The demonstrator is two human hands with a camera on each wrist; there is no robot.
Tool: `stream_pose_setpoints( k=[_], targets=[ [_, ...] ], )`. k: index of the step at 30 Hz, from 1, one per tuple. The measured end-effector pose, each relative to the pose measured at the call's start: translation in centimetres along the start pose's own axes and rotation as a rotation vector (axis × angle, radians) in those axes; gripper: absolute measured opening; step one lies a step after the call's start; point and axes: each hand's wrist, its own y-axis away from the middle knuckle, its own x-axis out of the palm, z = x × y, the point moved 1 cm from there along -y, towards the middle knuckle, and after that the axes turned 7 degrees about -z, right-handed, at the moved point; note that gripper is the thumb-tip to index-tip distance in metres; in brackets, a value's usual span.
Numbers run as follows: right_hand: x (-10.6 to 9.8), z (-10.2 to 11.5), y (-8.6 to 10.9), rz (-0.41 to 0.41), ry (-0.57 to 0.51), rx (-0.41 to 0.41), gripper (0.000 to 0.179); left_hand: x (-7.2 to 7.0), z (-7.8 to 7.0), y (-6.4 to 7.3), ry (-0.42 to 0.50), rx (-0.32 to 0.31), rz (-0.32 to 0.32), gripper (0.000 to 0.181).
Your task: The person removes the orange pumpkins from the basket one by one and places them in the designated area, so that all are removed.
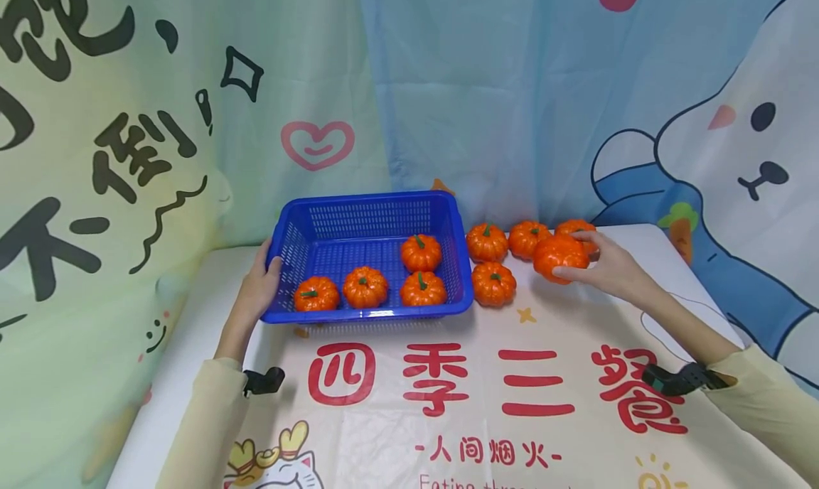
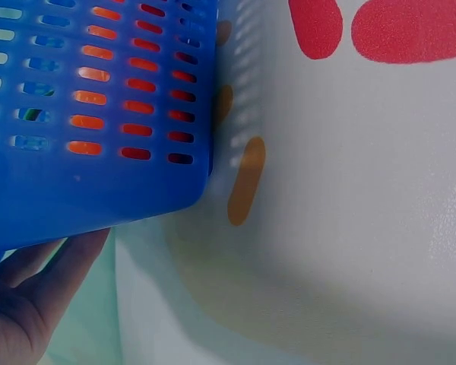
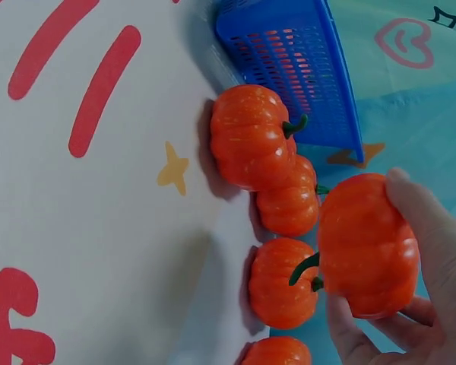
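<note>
A blue plastic basket (image 1: 377, 254) with several small orange pumpkins in it stands on the table. My left hand (image 1: 261, 284) grips its left end, thumb over the rim; the left wrist view shows fingers (image 2: 68, 266) under the basket's edge. In my right hand (image 1: 608, 265) is a pumpkin (image 1: 560, 257), held between thumb and fingers above the table. The right wrist view shows this held pumpkin (image 3: 368, 245) with its green stem pointing sideways. Just right of the basket sit more pumpkins, among them one in front (image 1: 493, 284) and one behind it (image 1: 487, 243).
A printed cloth (image 1: 473, 375) with red characters covers much of the white table (image 1: 173, 347). Behind the table hangs a pastel curtain (image 1: 461, 119) with cartoon drawings. Two more pumpkins stand at the back right, one (image 1: 528, 239) beside another (image 1: 574, 228) partly hidden by the held one.
</note>
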Motion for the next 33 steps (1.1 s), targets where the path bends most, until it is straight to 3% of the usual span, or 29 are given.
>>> stream_pose_setpoints(
  k=[5,12,23,33],
  targets=[
    [0.08,0.22,-0.02,-0.033,0.001,-0.019,0.091,0.02,0.06,-0.02,0.003,-0.004,0.002,0.060],
    [-0.16,0.05,-0.21,0.003,0.031,-0.102,0.077,0.05,0.14,-0.15,-0.005,0.010,-0.008,0.060],
    [-0.06,0.11,-0.50,0.017,0.013,0.017,0.091,0.02,0.17,-0.16,-0.001,0.009,-0.005,0.060],
    [0.08,-0.27,-0.63,0.016,0.024,0.024,0.093,0.02,0.14,-0.18,-0.001,0.022,-0.013,0.060]
  ],
)
